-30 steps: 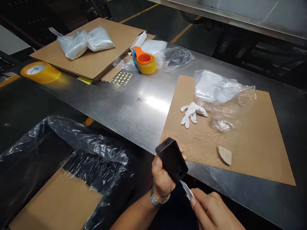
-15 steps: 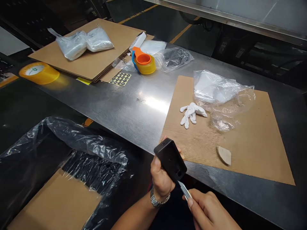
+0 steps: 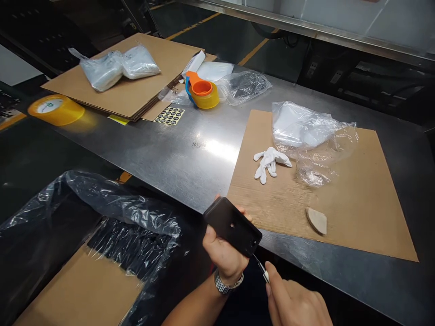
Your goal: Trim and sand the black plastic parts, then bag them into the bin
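Observation:
My left hand is wrapped round a black rectangular plastic part that has a small hole near its middle and more openings at its lower right end. The part is held tilted, just off the bench's front edge. Pinched in my right hand is a utility knife with a pale handle. Its thin blade points up and left, with the tip at the lower right corner of the black part; whether it touches cannot be made out. A metal watch circles my left wrist.
On the steel bench lies a cardboard sheet with a white glove, a clear plastic bag and a wedge-shaped block. Farther left are a tape dispenser, stickers, stacked cardboard and a tape roll. A plastic-lined box stands below left.
The black part has turned flatter and shifted left in my left hand, showing its hole more clearly. My right hand has rotated with the knife, its blade now seen more edge-on.

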Demonstrator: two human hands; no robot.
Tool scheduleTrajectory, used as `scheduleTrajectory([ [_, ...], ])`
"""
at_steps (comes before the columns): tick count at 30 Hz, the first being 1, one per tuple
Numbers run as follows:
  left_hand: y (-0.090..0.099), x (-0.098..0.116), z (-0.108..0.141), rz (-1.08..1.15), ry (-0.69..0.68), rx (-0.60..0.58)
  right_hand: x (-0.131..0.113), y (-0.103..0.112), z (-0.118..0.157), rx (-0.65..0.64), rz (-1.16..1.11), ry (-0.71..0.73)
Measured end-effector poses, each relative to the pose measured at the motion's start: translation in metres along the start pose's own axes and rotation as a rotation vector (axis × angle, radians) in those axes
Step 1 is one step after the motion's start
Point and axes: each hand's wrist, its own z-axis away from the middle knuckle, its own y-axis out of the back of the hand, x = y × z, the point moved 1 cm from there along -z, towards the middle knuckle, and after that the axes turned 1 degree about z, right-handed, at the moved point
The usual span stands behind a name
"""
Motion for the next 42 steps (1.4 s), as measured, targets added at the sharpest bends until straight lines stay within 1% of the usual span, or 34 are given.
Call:
scheduleTrajectory([
  [2, 0.000, 0.000, 0.001, -0.005, -0.018, -0.001, -0.002, -0.002, 0.001, 0.083, 0.146, 0.064],
  [5, 0.000, 0.000, 0.002, 0.003, -0.025, 0.003, -0.005, -0.006, 0.000, 0.102, 0.233, 0.129],
  [11, -0.002, 0.003, 0.003, 0.000, -0.038, -0.018, -0.008, -0.012, 0.001, 0.094, 0.296, 0.133],
  [16, -0.002, 0.004, 0.003, 0.005, -0.041, -0.040, -0.008, -0.013, 0.003, 0.102, 0.290, 0.165],
  [22, 0.001, 0.003, 0.002, 0.022, -0.054, -0.067, -0.012, -0.008, 0.000, 0.046, 0.346, 0.129],
  [27, 0.003, 0.003, 0.002, 0.017, -0.043, -0.059, -0.013, -0.007, 0.000, 0.017, 0.344, 0.122],
  [32, 0.001, 0.003, 0.003, -0.025, -0.033, -0.024, -0.011, -0.005, 0.002, 0.078, 0.291, 0.073],
  [35, 0.001, 0.002, 0.003, -0.059, -0.005, 0.021, -0.011, -0.002, 0.000, 0.093, 0.296, 0.069],
  [39, 0.001, 0.001, 0.001, -0.103, 0.079, 0.063, -0.005, 0.003, -0.004, 0.090, 0.325, 0.090],
  [42, 0.001, 0.002, -0.002, -0.131, 0.134, 0.081, 0.005, 0.008, -0.009, 0.090, 0.405, 0.171],
])
